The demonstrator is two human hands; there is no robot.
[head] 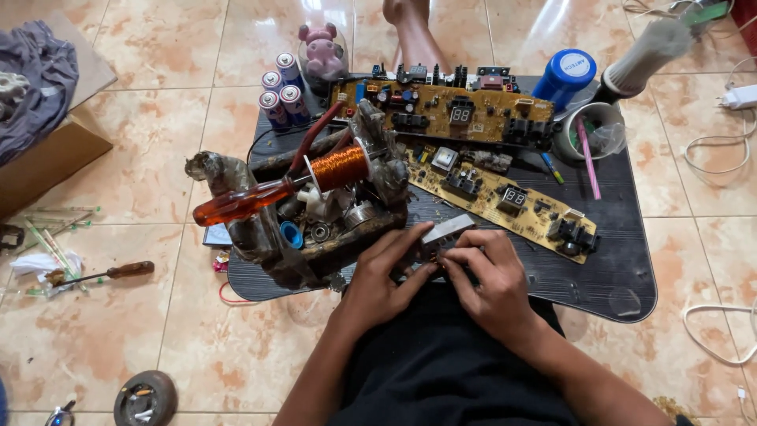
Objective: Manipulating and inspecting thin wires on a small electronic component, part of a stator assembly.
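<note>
My left hand [384, 272] and my right hand [486, 278] meet at the near edge of a low dark table [623, 252]. Together they grip a small grey metal part [447, 231], with fingertips pinched around a bit of copper wire between them. Just left of my left hand stands a grimy open box [268, 237] of motor parts. A copper wire coil [339, 167] lies on top of it, and an orange-handled screwdriver [240, 203] pokes out. Two yellow circuit boards [441, 110] [505, 201] lie beyond my hands.
Several batteries [280, 91] and a pink pig figure [322, 49] stand at the table's far left. A blue-capped can [564, 75], a brush [643, 55] and a cup [595, 130] sit far right. A second screwdriver [110, 273], a cardboard box [47, 150] and white cables [714, 154] lie on the tiled floor.
</note>
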